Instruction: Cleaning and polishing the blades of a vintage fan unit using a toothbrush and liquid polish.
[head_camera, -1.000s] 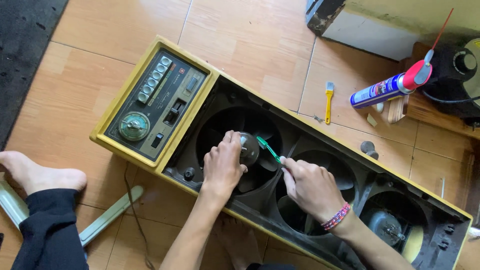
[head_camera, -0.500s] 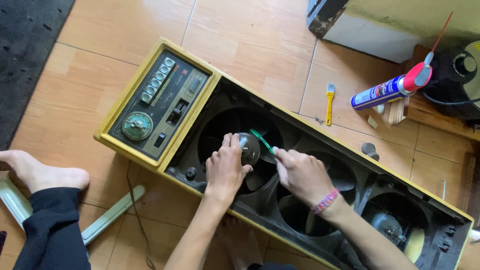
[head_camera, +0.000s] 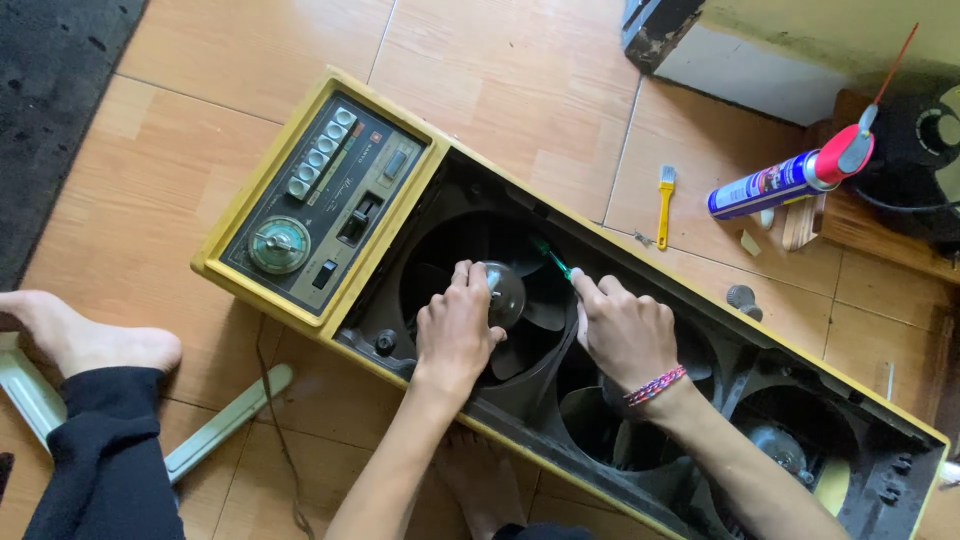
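Observation:
A long yellow box fan housing (head_camera: 250, 200) lies flat on the tiled floor, its dark inside open with three fan wheels. My left hand (head_camera: 458, 325) grips the round hub (head_camera: 505, 292) of the left fan wheel. My right hand (head_camera: 625, 330), with a woven bracelet at the wrist, holds a green-handled screwdriver (head_camera: 552, 260) whose tip points in at that hub from the right. The control panel (head_camera: 325, 205) with a dial and push buttons sits at the housing's left end.
A blue spray can (head_camera: 785, 178) with a red cap and straw lies on a wooden block at upper right. A small yellow brush (head_camera: 665, 205) lies on the tiles. My bare foot (head_camera: 85, 340) and a pale plastic bar (head_camera: 225, 425) are at lower left.
Both hands have shifted slightly left along the housing, staying on the hub and the screwdriver. The camera view has drifted a little.

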